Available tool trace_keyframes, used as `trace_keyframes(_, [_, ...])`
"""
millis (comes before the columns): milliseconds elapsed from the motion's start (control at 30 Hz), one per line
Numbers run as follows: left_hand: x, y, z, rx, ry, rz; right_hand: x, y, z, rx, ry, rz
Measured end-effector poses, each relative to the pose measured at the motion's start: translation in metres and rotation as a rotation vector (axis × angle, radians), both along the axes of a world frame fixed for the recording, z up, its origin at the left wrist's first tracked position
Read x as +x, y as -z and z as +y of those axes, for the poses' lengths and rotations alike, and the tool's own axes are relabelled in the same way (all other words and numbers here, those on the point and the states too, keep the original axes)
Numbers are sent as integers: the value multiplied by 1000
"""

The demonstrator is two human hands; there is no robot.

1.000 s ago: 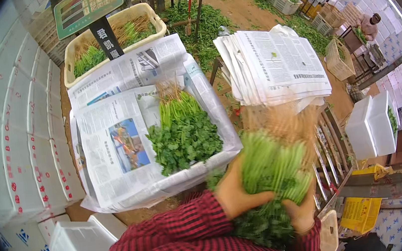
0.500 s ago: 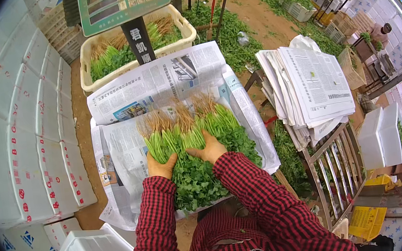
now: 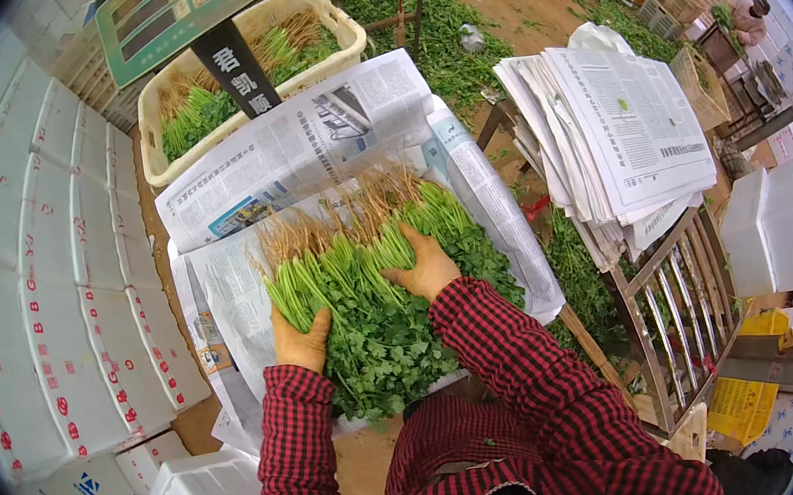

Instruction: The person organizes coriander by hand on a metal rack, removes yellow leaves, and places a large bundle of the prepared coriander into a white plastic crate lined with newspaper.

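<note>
Directly against the left grip lie herbs.

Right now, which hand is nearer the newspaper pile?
The right hand, atop the greens; the left hand is at their left edge, farther from the newspaper pile.

The newspaper is matt paper, the crate smooth plastic, the sleeves cloth, the roots rough.

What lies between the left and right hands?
Leafy greens with pale green stems lie between the left hand and the right hand, as the head view shows.
</note>
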State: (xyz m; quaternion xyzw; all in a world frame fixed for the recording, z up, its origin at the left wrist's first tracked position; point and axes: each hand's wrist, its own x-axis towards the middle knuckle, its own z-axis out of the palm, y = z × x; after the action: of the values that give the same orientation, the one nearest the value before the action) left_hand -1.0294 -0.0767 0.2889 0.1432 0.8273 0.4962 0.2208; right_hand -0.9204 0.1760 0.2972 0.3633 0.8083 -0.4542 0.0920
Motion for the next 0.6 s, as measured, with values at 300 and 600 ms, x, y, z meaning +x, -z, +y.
trace_keyframes(300, [2,-8,0,-651,125,199,17,-60,-53,621,-530,399])
trace_keyframes(600, [-3,37,-9,-645,77,280,3,-21,-59,509,-829,-6])
